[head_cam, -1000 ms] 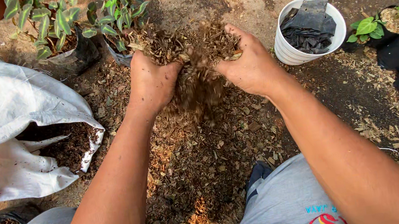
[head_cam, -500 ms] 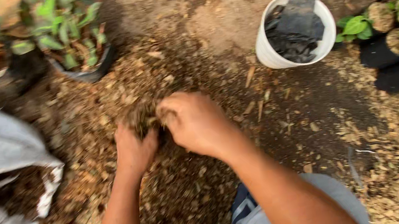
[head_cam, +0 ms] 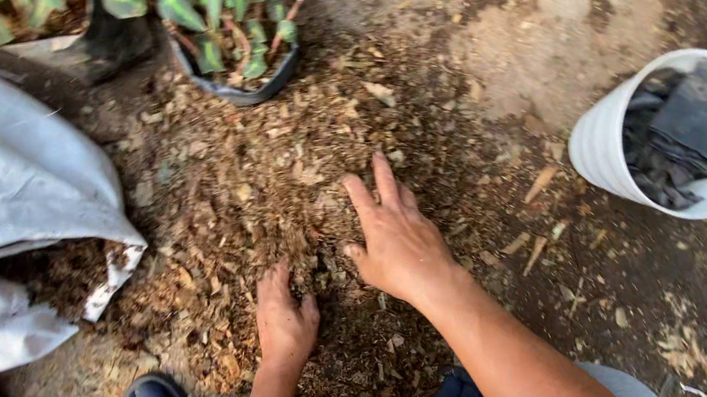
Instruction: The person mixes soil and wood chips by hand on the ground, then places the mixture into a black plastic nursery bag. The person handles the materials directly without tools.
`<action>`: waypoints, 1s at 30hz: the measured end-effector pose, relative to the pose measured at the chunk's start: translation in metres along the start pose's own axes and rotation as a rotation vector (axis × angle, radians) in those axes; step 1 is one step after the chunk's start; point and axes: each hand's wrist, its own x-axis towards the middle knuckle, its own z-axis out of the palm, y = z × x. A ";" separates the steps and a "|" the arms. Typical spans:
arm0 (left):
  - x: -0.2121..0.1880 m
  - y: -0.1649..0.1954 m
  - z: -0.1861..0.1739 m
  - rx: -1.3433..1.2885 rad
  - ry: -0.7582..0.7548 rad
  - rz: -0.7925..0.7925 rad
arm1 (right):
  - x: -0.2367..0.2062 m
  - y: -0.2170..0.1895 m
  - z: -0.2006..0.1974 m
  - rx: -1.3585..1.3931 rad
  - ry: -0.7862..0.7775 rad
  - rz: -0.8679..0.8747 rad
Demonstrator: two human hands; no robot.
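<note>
Both hands lie spread flat on the mulch pile (head_cam: 259, 194), left hand (head_cam: 284, 319) just beside right hand (head_cam: 397, 239), gripping nothing.

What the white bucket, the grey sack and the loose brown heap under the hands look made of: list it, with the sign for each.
White bucket: probably plastic, smooth with a matte sheen and a thin even rim.
Grey sack: likely woven plastic, soft folds with a faint sheen; the weave is too blurred to confirm.
Brown heap: dry plant matter, seemingly chips, husk or leaf bits, flaky and dull. Both the left hand and right hand press flat on it.
</note>
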 end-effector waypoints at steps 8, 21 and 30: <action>-0.021 0.012 -0.003 -0.018 0.078 -0.157 | 0.006 -0.007 0.028 -0.095 -0.281 -0.199; -0.010 -0.036 0.087 0.721 -0.495 -0.210 | -0.033 0.252 -0.092 -0.080 0.970 0.283; -0.007 -0.024 0.087 0.725 -0.476 -0.241 | -0.042 0.375 -0.068 -0.105 1.000 0.504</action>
